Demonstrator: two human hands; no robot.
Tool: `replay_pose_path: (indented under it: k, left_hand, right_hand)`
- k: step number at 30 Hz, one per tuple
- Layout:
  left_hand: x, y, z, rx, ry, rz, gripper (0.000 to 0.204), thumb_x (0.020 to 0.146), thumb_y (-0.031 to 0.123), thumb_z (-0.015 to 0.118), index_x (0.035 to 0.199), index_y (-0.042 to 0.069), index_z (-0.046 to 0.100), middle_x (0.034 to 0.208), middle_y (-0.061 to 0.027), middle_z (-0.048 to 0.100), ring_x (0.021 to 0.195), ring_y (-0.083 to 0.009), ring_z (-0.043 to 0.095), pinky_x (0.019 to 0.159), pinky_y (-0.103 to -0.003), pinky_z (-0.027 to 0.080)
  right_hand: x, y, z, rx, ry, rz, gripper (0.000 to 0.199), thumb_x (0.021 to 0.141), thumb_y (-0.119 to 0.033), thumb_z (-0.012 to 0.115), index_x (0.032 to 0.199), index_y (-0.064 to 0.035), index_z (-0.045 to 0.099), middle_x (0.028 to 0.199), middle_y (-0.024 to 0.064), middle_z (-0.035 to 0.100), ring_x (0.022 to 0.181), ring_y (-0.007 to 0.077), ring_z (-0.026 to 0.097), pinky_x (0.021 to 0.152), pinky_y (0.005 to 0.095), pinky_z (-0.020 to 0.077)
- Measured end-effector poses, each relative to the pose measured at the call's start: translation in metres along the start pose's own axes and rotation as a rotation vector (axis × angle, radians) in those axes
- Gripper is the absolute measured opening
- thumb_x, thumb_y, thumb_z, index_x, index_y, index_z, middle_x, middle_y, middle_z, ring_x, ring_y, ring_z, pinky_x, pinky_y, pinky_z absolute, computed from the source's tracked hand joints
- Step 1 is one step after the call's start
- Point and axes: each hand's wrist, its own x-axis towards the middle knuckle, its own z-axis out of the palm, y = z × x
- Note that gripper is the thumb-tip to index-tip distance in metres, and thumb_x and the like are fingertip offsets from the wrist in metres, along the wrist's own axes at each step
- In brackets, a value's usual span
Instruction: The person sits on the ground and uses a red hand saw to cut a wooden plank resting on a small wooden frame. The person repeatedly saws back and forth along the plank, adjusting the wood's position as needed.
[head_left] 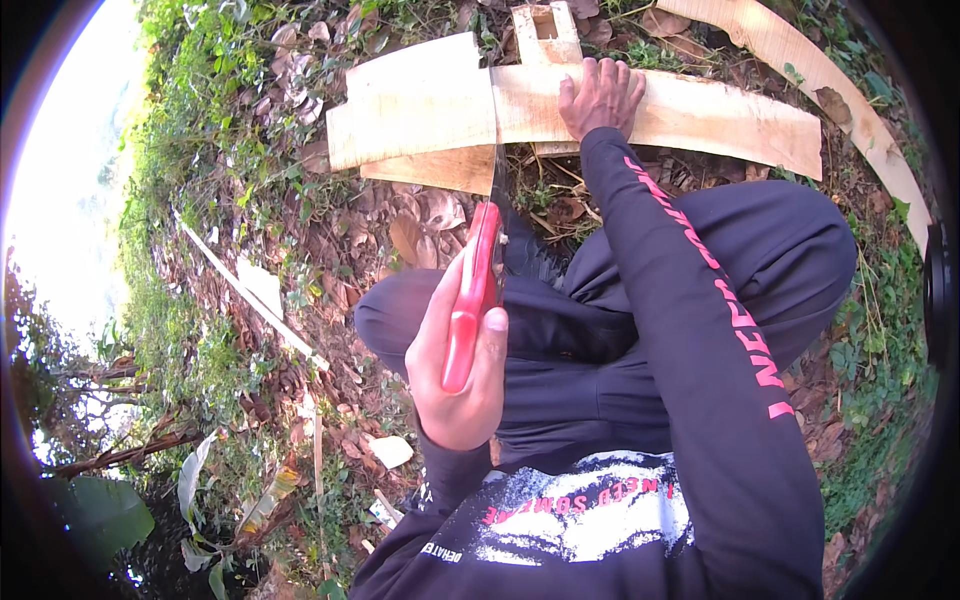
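A red-handled handsaw point(470, 300) is in my left hand point(455, 390), whose fingers are wrapped round the grip. Its thin blade points away from me and crosses a pale wooden plank point(710, 115) left of the middle, seen nearly edge-on. Whether the blade has cut into the wood I cannot tell. My right hand point(603, 100) grips the plank to the right of the blade, with its fingers at the far edge and its thumb on the upper face. Beneath the plank lie a wider pale board point(415, 68) and a wooden block with a square hole point(546, 32).
My bent legs point(740, 235) are close to the plank. A long curved strip of wood point(840, 85) lies at the far right. Dry leaves point(420, 225) and green plants cover the ground. A thin stick point(250, 295) and offcuts point(390, 451) lie to the left.
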Motion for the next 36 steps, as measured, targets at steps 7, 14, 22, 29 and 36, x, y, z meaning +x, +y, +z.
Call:
replay_pose_path:
  k: [7,14,22,29,36]
  left_hand:
    - [-0.016,-0.003,-0.016,-0.032,0.078,-0.023,0.048,0.099,0.013,0.061,0.141,-0.008,0.052,0.088,-0.0008,0.064,0.055,0.0008,0.042,0.048,-0.016,0.029]
    - [0.054,-0.040,0.008,-0.063,0.054,0.033,0.043,0.099,0.005,0.059,0.140,-0.007,0.054,0.105,-0.0055,0.068,0.082,-0.0070,0.056,0.075,-0.021,0.047]
    - [0.006,-0.020,0.002,0.034,0.025,0.109,0.045,0.100,0.006,0.057,0.141,-0.012,0.049,0.134,-0.0207,0.063,0.121,-0.0223,0.061,0.106,-0.034,0.044]
    - [0.085,-0.043,0.037,0.149,0.054,0.198,0.042,0.097,0.004,0.060,0.136,-0.008,0.055,0.114,-0.0142,0.070,0.100,-0.0187,0.066,0.092,-0.033,0.051]
    - [0.014,-0.015,-0.004,-0.084,0.041,-0.028,0.047,0.099,0.006,0.059,0.142,-0.011,0.050,0.123,-0.0126,0.067,0.099,-0.0135,0.062,0.086,-0.025,0.050]
  right_hand:
    - [0.007,0.008,-0.001,-0.010,-0.017,0.019,0.052,0.093,-0.048,0.051,0.127,-0.0094,0.059,0.125,0.0108,0.056,0.132,0.0285,0.044,0.120,0.0557,0.0186]
    - [0.003,0.006,-0.004,0.029,0.000,-0.003,0.051,0.094,-0.046,0.051,0.127,-0.0089,0.060,0.125,0.0110,0.056,0.132,0.0289,0.044,0.120,0.0558,0.0181]
    - [0.001,0.008,0.001,0.018,-0.018,0.015,0.051,0.093,-0.046,0.052,0.128,-0.0091,0.060,0.128,0.0111,0.056,0.134,0.0283,0.043,0.120,0.0558,0.0188]
    - [0.003,0.003,-0.007,0.051,-0.004,-0.001,0.049,0.092,-0.045,0.053,0.123,-0.0086,0.062,0.126,0.0110,0.058,0.133,0.0290,0.044,0.120,0.0564,0.0176]
    - [-0.002,0.010,0.001,0.042,-0.052,0.001,0.048,0.093,-0.044,0.052,0.125,-0.0094,0.062,0.128,0.0117,0.057,0.135,0.0297,0.042,0.122,0.0569,0.0157]
